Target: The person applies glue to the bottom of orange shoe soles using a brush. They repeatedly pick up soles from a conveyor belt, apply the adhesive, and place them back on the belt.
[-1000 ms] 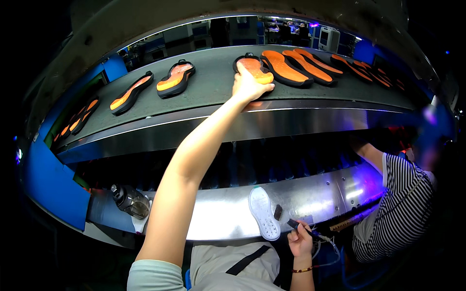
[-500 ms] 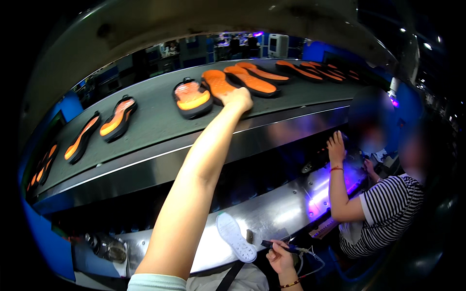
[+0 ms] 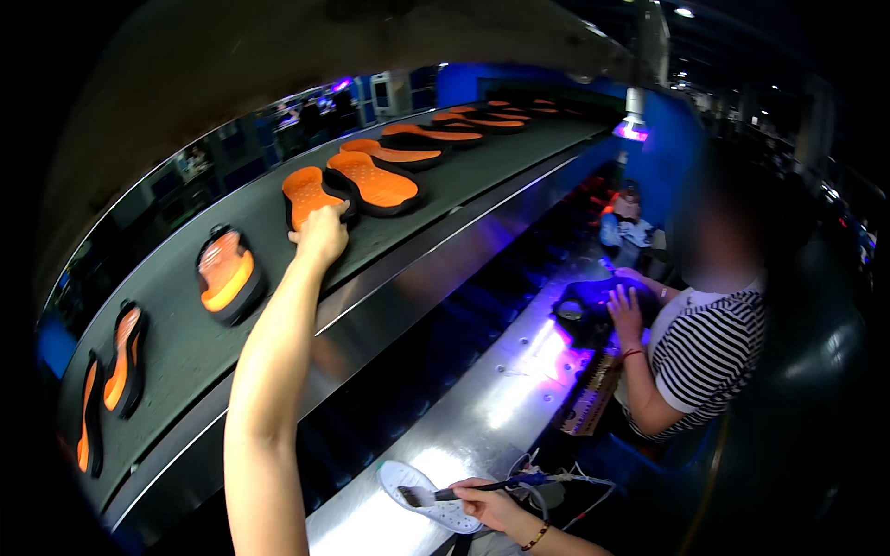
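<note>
Dim factory hall, blue and violet lamp glow; a long grey conveyor belt curves across the upper left, with a bright steel bench running below it. Belt carries a file of black-and-orange shoe soles, spaced out toward the far end. Left hand is stretched up onto the belt, fingers curled over the near edge of one orange sole; it looks like a closing grip, though the sole lies flat on the belt, not lifted. A second orange sole lies just beside it, touching or overlapping at the edge. Another sole sits alone lower down the belt, and more stand near the left rim. Right hand is low at the bench, closed around a thin dark brush whose tip rests on a white perforated insole lying on the steel. Judgement: the white piece is in mid-brushing, and the reach for the sole has only just made contact; picking it off and bringing it down remain. At right, a co-worker in a striped shirt handles a dark shoe part under the violet light.
</note>
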A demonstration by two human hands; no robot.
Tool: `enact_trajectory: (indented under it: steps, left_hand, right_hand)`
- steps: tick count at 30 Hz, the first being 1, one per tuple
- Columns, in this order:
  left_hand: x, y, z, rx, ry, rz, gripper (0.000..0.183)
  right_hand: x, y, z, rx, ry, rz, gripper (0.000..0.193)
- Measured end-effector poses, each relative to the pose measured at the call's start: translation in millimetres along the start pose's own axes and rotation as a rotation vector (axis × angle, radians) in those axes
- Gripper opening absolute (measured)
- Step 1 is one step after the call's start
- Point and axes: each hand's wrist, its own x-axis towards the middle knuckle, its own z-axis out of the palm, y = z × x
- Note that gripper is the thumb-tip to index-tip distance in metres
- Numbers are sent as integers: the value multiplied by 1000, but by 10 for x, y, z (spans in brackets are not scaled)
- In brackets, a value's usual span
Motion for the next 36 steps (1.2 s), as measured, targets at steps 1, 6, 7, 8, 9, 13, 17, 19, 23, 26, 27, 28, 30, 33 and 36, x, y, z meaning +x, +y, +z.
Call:
enact_trajectory:
  steps: [1,6,7,8,9,13,17,19,23,26,27,28,30,33,36]
  left_hand:
    - [-9,15,4,-52,15,121,36]
    - [-22,54,-12,-190,-16,366,33]
    - [-72,101,-72,-130,0,322,33]
    - [-122,141,-125,-67,17,274,33]
    - [-180,162,-144,99,104,303,31]
    - [-539,411,-393,282,205,443,27]
    - [-1258,472,-364,-484,676,512,25]
    - [-1846,444,-347,-1226,844,248,16]
    - [-2228,257,-266,-1836,131,-329,31]
    - [-2433,-37,-157,-1995,-330,-247,44]
    - [-2548,-98,-137,-2058,-369,-221,46]
    - [-2718,-156,-127,-2107,-421,-184,49]
    - [-3223,-313,10,-2202,-304,-91,52]
    - [-4028,-632,502,-2451,-229,-227,82]
    - [-4210,-347,261,-2581,-818,-238,92]
  right_hand:
    - [-3,-15,72,-11,10,-7,18]
    - [-148,-95,311,-118,-31,-44,20]
    - [-153,-99,295,-123,-26,-49,20]
    - [-156,-103,269,-128,-23,-49,20]
    - [-156,-87,214,-180,9,-76,21]
    - [-123,-94,-97,-176,74,-150,20]
    - [-273,-113,-180,-178,191,-235,20]
    - [-232,-2,-122,-210,210,-238,19]
    - [-90,35,-141,-254,252,-236,19]
    - [-166,-26,0,-259,221,-282,21]
    - [-143,-95,-79,-275,196,-317,20]
    - [-131,-123,-112,-276,166,-362,19]
    - [-186,-162,-66,-218,242,-340,18]
    - [-179,-144,4,-270,294,-280,16]
    - [-99,-119,-44,-316,241,-286,16]
